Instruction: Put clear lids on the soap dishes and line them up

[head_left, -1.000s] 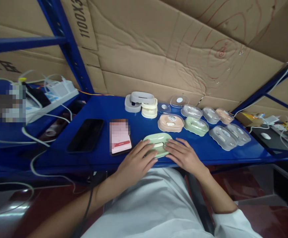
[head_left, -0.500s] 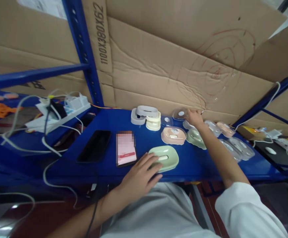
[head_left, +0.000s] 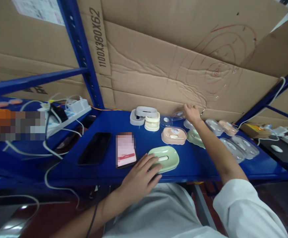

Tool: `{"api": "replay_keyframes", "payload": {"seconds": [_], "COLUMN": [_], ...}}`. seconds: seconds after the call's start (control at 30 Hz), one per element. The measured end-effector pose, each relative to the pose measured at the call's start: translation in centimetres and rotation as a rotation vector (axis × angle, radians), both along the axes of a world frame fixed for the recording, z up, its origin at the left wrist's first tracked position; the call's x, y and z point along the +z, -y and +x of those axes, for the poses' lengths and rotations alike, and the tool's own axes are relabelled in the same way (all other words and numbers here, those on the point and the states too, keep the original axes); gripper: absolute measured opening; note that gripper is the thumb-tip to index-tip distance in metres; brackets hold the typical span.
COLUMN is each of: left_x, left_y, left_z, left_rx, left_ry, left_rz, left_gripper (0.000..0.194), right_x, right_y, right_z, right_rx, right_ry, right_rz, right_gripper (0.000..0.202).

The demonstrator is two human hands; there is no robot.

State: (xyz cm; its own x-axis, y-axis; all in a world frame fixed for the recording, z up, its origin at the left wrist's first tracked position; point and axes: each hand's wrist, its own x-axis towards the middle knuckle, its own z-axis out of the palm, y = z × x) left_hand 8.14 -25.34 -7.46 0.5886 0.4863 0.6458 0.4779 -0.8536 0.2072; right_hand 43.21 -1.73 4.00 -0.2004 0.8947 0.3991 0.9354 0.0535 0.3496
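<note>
My left hand (head_left: 142,173) lies with fingers spread over the left end of a light green soap dish (head_left: 172,162), which has a white strip in its middle. At the back by the cardboard, my right hand (head_left: 193,114) has its fingers closed at the edge of a clear plastic lid (head_left: 178,115). Another clear lid (head_left: 166,121) with a round label lies left of it. A pink soap dish under a clear cover (head_left: 174,135) sits between my hands. A green covered dish (head_left: 195,137) is partly hidden by my right forearm.
Grey dishes (head_left: 137,119) and stacked cream dishes (head_left: 152,124) stand at the back. A black phone (head_left: 94,148) and a lit phone (head_left: 126,150) lie left. Several covered dishes (head_left: 243,147) are at the right. A blue post (head_left: 81,53) and cables (head_left: 47,178) stand left.
My right hand has shifted slightly left and up, and the clear lid at its fingers has tilted so its label no longer shows. My left hand stays on the green dish.
</note>
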Motion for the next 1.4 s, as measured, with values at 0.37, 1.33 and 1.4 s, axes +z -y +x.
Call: {"api": "replay_keyframes", "payload": {"seconds": [0.37, 1.33, 1.4], "left_x": [-1.1, -0.7, -0.8], "left_y": [0.2, 0.1, 0.1], "left_z": [-0.4, -0.1, 0.0], "left_rx": [0.063, 0.056, 0.076], "left_ry": [0.164, 0.135, 0.125], "left_rz": [-0.115, -0.379, -0.368], "left_gripper": [0.060, 0.065, 0.064], "right_x": [-5.9, -8.8, -8.7], "right_y": [21.7, 25.9, 25.6], "right_z": [-6.2, -7.7, -7.5], "right_rx": [0.577, 0.777, 0.699], "right_ry": [-0.232, -0.651, -0.663], "right_rz": [0.313, -0.264, -0.292], "right_gripper": [0.051, 0.060, 0.070]}}
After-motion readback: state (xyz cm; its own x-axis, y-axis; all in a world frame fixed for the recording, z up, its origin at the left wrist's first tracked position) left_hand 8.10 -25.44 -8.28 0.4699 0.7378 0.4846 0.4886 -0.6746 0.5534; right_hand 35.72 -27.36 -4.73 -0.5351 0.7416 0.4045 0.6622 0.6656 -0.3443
